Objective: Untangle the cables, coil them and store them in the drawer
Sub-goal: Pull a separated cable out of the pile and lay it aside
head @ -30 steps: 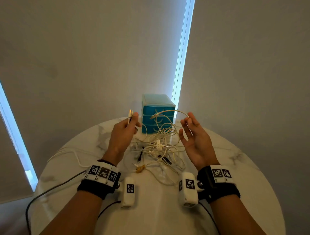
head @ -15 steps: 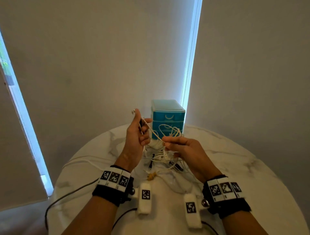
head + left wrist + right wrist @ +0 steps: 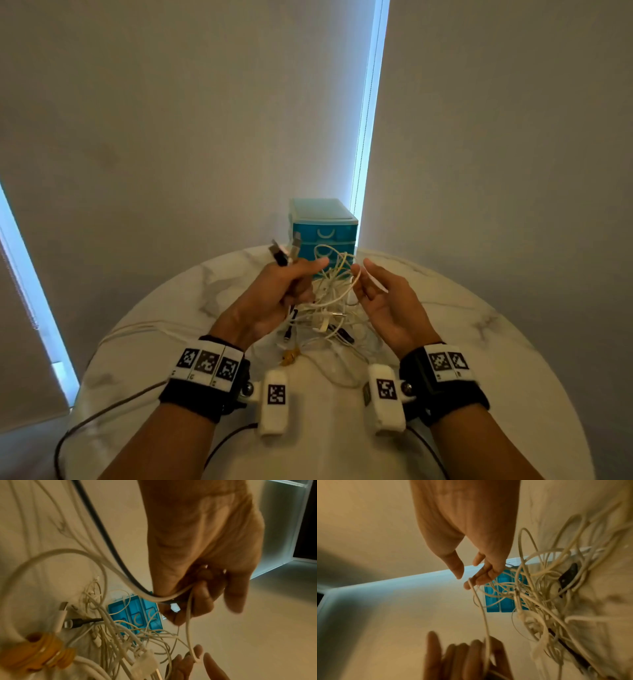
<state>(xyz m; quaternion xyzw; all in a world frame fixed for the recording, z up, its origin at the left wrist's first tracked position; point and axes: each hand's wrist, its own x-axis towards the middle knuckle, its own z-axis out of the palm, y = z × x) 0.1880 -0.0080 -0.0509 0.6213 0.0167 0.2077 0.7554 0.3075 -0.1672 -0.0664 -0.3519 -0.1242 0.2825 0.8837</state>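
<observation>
A tangle of white cables [image 3: 329,308] lies on the round marble table [image 3: 479,342], in front of a small teal drawer unit [image 3: 323,229] whose drawers are closed. My left hand [image 3: 301,274] is raised over the pile and grips a white and a black cable, their plug ends [image 3: 286,251] sticking up past the knuckles. The left wrist view shows its fingers [image 3: 202,597] curled round both. My right hand [image 3: 363,277] faces it, palm in, fingers straight. A thin white strand [image 3: 481,608] from the left hand hangs over its fingertips [image 3: 467,585], thumb apart.
A yellow tie or connector [image 3: 290,356] sits at the pile's near edge. A black lead [image 3: 102,414] and a white lead [image 3: 144,329] run off the table's left side. Window blinds and a wall stand close behind the drawer unit.
The right hand, which pinched a strand beside the left hand half a second ago, has spread its fingers and drawn apart to the right. The left hand keeps its grip on the plug ends.
</observation>
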